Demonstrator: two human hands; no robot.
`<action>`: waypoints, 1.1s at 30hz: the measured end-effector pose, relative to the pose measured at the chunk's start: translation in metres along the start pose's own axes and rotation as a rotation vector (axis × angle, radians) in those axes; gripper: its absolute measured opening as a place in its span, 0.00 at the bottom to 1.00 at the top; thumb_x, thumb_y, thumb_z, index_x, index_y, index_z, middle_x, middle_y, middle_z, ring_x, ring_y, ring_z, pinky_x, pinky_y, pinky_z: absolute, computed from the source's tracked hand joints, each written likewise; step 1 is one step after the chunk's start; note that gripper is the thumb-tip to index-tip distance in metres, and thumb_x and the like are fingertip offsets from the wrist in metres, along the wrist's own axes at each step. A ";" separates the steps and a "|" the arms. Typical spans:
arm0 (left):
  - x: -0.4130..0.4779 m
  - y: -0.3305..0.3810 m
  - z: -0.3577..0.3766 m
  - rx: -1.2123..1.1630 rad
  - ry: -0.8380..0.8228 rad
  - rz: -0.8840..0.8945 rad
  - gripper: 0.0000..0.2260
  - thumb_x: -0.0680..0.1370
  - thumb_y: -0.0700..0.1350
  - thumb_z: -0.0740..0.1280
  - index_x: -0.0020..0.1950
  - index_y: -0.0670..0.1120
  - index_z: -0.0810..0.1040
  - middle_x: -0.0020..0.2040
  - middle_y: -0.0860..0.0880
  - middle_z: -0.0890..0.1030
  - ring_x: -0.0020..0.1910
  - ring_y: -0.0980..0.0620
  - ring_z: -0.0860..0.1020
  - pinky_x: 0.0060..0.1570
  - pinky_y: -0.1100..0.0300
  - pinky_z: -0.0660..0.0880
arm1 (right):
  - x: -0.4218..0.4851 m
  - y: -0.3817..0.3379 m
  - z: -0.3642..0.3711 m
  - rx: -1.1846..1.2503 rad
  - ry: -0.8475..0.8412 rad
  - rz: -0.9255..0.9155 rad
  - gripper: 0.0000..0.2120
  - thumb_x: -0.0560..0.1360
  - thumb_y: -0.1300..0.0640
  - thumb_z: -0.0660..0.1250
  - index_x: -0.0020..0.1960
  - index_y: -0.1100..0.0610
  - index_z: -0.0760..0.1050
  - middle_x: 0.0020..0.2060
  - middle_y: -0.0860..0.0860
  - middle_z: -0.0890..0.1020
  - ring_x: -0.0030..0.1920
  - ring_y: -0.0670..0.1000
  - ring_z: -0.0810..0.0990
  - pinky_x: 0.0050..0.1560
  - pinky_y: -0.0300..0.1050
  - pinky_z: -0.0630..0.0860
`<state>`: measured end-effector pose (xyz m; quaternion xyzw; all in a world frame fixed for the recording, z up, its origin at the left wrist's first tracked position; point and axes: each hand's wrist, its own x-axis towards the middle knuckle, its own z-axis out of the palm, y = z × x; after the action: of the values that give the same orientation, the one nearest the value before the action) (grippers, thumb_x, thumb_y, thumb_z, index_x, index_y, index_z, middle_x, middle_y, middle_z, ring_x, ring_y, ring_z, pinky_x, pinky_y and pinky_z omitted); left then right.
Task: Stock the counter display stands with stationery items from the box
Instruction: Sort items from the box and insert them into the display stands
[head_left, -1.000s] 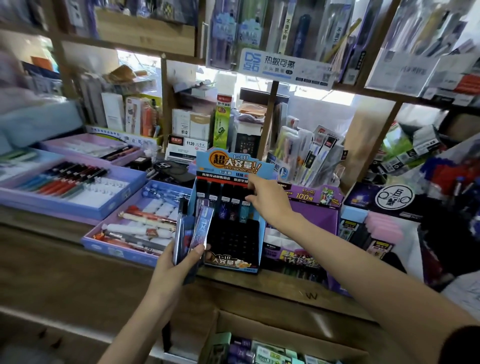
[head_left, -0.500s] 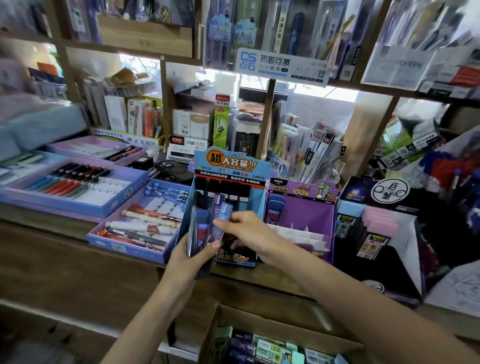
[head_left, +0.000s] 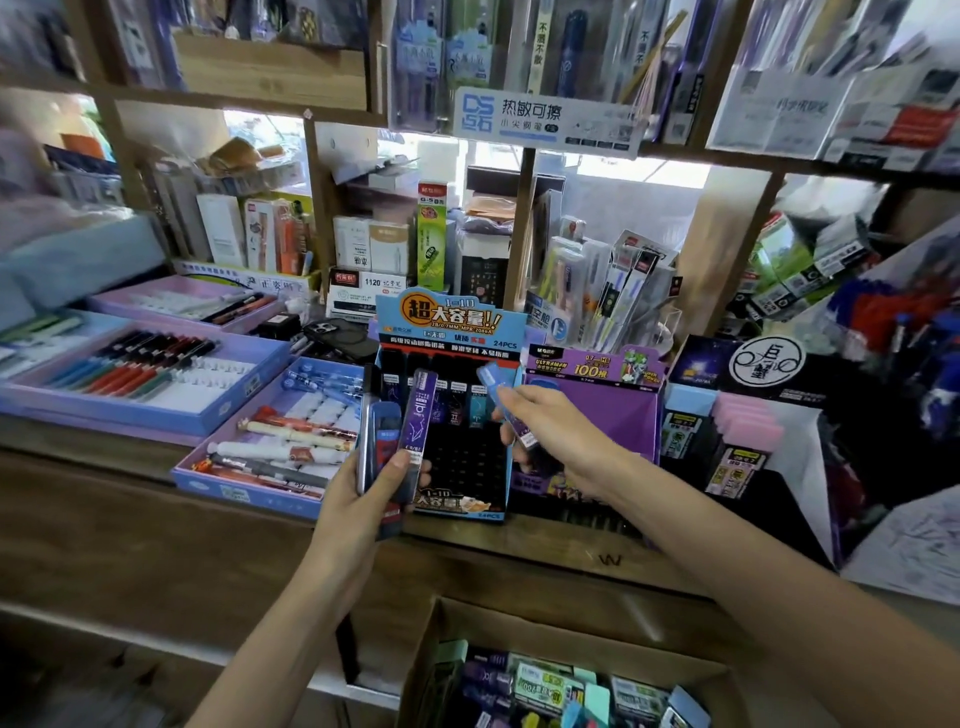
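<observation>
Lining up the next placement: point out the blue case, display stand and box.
blue case (head_left: 497, 392): head view, its upper body.
display stand (head_left: 449, 322): head view, header card.
box (head_left: 571, 631): head view, rear wall.

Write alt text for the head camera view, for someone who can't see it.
At a stationery counter, the left hand grips a bundle of slim cases while the right hand pinches one blue case in front of a blue display stand. A cardboard box sits below.

Display stand (head_left: 447, 325): blue, header orange and black with white lettering; insert black, gridded.
Neighbouring stand (head_left: 634, 410): purple, yellow print on header.
Purple case (head_left: 420, 410): white lettering.
Blue case (head_left: 496, 387): translucent, darker base.
Pen tray (head_left: 156, 418): lilac rim, blue wall.
Box (head_left: 545, 623): plain brown cardboard.
</observation>
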<state>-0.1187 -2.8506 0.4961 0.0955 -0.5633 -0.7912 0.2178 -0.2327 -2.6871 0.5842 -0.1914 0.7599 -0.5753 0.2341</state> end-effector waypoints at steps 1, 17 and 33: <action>0.000 -0.001 -0.001 0.005 -0.002 -0.001 0.14 0.68 0.55 0.71 0.51 0.53 0.80 0.44 0.44 0.82 0.41 0.47 0.77 0.35 0.56 0.70 | 0.000 0.000 -0.004 -0.032 -0.013 0.011 0.12 0.80 0.56 0.59 0.52 0.65 0.73 0.33 0.53 0.74 0.23 0.46 0.71 0.23 0.37 0.69; 0.002 -0.010 -0.012 0.056 0.031 -0.004 0.14 0.68 0.54 0.70 0.51 0.53 0.79 0.42 0.49 0.84 0.36 0.56 0.81 0.30 0.65 0.75 | 0.027 -0.039 -0.035 -0.385 0.118 -0.212 0.05 0.76 0.65 0.65 0.50 0.65 0.77 0.37 0.57 0.81 0.31 0.45 0.78 0.34 0.36 0.76; 0.004 -0.018 -0.012 0.092 0.036 -0.010 0.14 0.69 0.55 0.69 0.53 0.53 0.79 0.46 0.48 0.85 0.43 0.52 0.83 0.36 0.63 0.78 | 0.059 -0.023 -0.028 -1.189 0.242 -0.491 0.17 0.74 0.50 0.69 0.60 0.55 0.77 0.54 0.54 0.80 0.56 0.56 0.76 0.43 0.45 0.68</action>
<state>-0.1215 -2.8580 0.4756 0.1226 -0.5946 -0.7637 0.2195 -0.2968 -2.7045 0.6049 -0.3902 0.9036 -0.1112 -0.1372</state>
